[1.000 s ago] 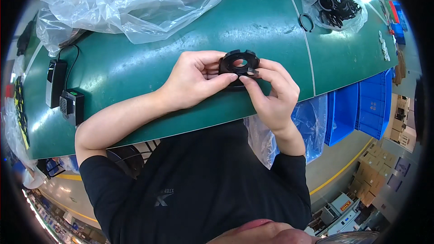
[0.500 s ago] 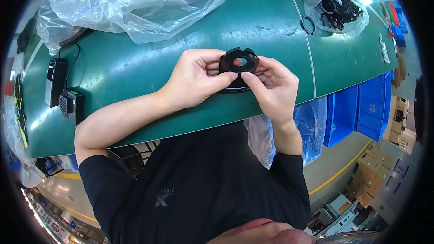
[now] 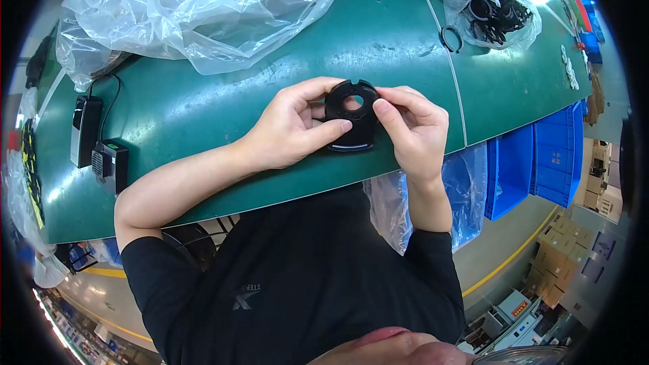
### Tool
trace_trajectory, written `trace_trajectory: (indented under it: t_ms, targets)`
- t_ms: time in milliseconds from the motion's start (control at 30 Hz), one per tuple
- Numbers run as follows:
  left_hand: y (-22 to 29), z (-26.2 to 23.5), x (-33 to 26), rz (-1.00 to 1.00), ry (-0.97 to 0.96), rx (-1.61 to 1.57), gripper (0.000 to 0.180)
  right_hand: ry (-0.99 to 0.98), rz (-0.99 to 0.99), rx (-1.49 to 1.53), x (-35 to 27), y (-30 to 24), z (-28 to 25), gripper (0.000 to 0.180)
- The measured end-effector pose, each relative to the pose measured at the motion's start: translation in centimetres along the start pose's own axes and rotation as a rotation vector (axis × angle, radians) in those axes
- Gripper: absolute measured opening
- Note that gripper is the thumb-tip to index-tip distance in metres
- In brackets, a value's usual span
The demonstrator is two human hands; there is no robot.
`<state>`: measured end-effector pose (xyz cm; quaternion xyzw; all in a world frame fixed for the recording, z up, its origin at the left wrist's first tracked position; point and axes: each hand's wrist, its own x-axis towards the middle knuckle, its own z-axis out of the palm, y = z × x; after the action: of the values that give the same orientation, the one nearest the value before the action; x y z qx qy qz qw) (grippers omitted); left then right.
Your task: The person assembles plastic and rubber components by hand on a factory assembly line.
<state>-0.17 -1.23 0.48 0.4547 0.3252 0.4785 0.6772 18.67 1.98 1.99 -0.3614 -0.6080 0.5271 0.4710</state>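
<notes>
A green desk (image 3: 203, 101) fills the upper view. Blue plastic bins (image 3: 534, 162) stand beside it, above a grey floor with yellow line (image 3: 500, 263) and cardboard boxes (image 3: 561, 257).

Held between left hand (image 3: 291, 128) and right hand (image 3: 412, 125) above table (image 3: 203, 94): ring part (image 3: 351, 118); behind, left, plastic sheet (image 3: 203, 7); behind, right, bag (image 3: 490, 3).
</notes>
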Motion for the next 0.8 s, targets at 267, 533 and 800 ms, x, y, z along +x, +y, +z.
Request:
trace_trajectory:
  t_ms: [267, 533, 800]
  targets:
    - [0.9, 0.4, 0.3, -0.011, 0.011, -0.042, 0.041, 0.091, 0.02, -0.088, -0.4, -0.2, 0.8, 0.013]
    - [0.8, 0.1, 0.3, -0.114, 0.054, 0.002, 0.031, 0.062, -0.317, -0.427, -0.2, 0.0, 1.1, 0.009]
    - [0.7, 0.3, -0.2, -0.082, 0.113, 0.123, 0.026, 0.012, -0.263, -0.374, -0.7, 0.1, 1.3, 0.01]
